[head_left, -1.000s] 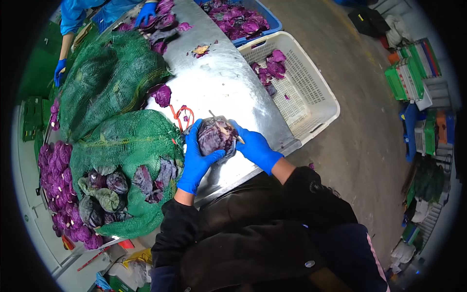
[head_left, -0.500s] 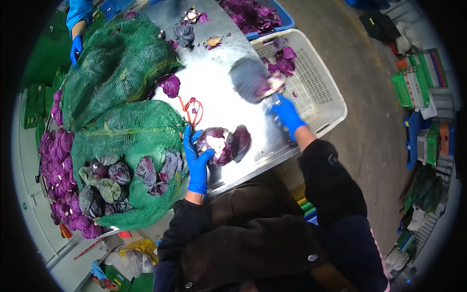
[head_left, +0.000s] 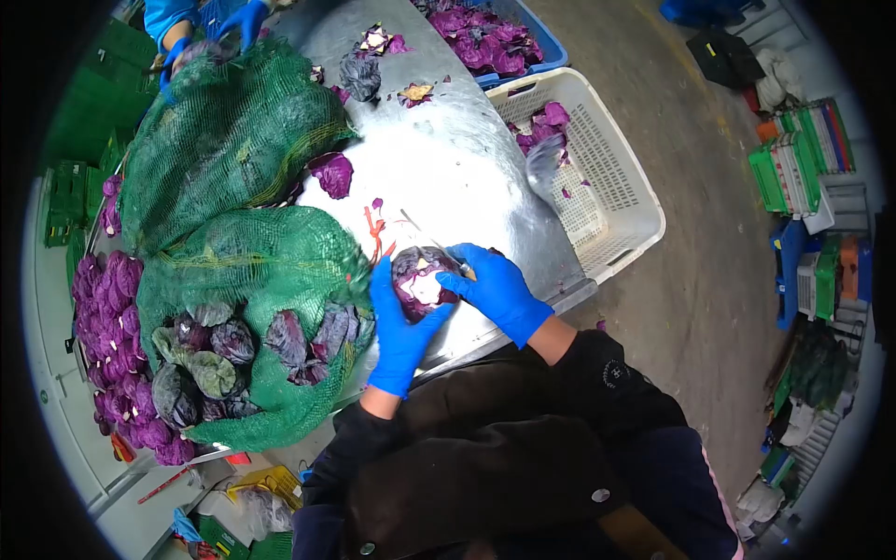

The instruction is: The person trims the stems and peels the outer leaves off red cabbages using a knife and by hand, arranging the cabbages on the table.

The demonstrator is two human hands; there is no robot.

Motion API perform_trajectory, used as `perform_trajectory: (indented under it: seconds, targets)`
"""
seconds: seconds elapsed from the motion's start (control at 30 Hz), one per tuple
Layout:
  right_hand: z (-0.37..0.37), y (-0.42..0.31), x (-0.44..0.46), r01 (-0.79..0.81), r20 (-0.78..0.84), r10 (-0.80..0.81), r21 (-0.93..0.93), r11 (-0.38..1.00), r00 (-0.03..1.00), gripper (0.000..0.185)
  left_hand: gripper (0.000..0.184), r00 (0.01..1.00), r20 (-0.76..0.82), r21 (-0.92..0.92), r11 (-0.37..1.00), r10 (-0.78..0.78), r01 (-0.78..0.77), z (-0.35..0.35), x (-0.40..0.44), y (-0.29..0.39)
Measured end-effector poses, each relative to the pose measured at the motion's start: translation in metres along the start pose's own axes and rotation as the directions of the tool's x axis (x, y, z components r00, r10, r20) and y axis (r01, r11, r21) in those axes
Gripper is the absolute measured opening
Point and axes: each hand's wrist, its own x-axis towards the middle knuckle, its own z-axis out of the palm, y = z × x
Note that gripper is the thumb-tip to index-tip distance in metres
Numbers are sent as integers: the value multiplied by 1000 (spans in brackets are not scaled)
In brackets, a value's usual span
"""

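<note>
A trimmed red cabbage [head_left: 423, 287], its pale cut stem end facing up, sits in the grip of my left hand [head_left: 401, 327] near the table's front edge. My right hand [head_left: 501, 291] is closed against the cabbage's right side, around what looks like a small knife [head_left: 411, 222]; a thin blade points up and left, and most of the handle is hidden. Just above lies a red tie [head_left: 375, 229]. To the left, an open green mesh bag [head_left: 271, 247] has several untrimmed cabbages [head_left: 211, 367] at its mouth.
A white crate [head_left: 621, 177] with purple leaves stands at the table's right edge; a blurred leaf [head_left: 544, 168] is over it. Behind is a blue crate [head_left: 551, 51] of leaves. Trimmed cabbages [head_left: 112, 317] pile up left. A co-worker's gloved hands [head_left: 245, 21] touch another mesh bag [head_left: 224, 131].
My right hand has come back from beside the white crate to the cabbage in my left hand. A blurred leaf has moved over the crate. The co-worker's second hand has come into view.
</note>
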Motion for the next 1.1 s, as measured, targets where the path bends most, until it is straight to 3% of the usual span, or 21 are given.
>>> perform_trajectory:
  seconds: [0.07,0.13,0.2,0.23,0.27,0.33,0.37,0.4,0.5,0.6,0.67,0.73,0.77,0.8,0.87,0.9,0.93,0.97,1.0,1.07,1.1]
  targets:
    - [-2,-2,-6,-50,-14,49,-155,987,999,49,109,1000,-24,54,998,-9,10,6,10,-7]
    - [-9,-9,-5,-65,19,71,-232,971,997,52,110,996,69,51,997,-56,52,2,21,-1]
    - [-8,-18,-2,116,34,-112,-168,979,993,55,109,997,65,66,997,-50,46,3,25,-13]
    - [5,-15,3,149,66,-134,-369,917,989,57,108,995,88,31,998,-53,50,3,25,-17]
    - [4,-14,8,147,67,-132,-367,918,989,57,108,992,115,-3,998,-56,57,2,23,-20]
    - [-5,-15,32,-59,163,69,-68,996,984,53,109,987,83,-15,990,-135,137,0,27,-8]
    - [-10,-5,48,-151,141,141,66,986,980,49,110,994,92,79,996,-59,52,-1,22,-10]
    - [-16,-1,58,-175,32,178,-88,981,983,42,110,995,102,169,985,24,-41,-1,17,-13]
    - [2,30,63,-102,-26,100,-56,993,995,37,110,995,104,62,998,8,-14,-6,7,-14]
    - [-14,71,70,-231,-235,232,34,972,944,32,109,986,159,-38,999,44,-38,-22,2,-22]
    - [-41,59,69,-397,-295,301,-359,845,907,53,109,978,198,-89,995,65,-48,-26,9,-23]
    - [-41,6,43,-178,-269,113,-230,957,956,71,108,936,339,-38,996,93,-85,-25,19,-15]
    - [-31,-2,37,15,-149,-34,-127,992,988,76,106,917,382,26,990,119,-139,-25,27,-6]
    - [-24,-19,20,109,-67,-119,-137,985,991,68,106,916,381,23,989,124,-144,-22,26,-9]
    - [-8,1,16,227,-23,-235,-183,957,972,58,106,980,148,57,988,132,-142,-12,19,-17]
    - [-1,9,17,224,-34,-234,-183,957,972,58,105,983,97,42,986,155,-160,-8,13,-13]
    - [5,16,18,181,-70,-183,-40,983,981,51,105,992,78,-13,995,101,-100,0,8,-4]
    - [9,25,17,134,-93,-124,105,985,988,46,105,998,35,43,997,60,-61,7,8,-2]
    - [10,35,17,129,-95,-119,105,986,988,46,104,1000,-10,97,995,20,-19,12,11,1]
    - [3,56,22,-37,-62,24,-208,977,998,39,100,1000,18,44,999,13,-14,6,16,-6]
    - [-8,59,20,13,-101,-38,-238,971,994,31,99,1000,21,27,999,20,-20,4,18,-9]
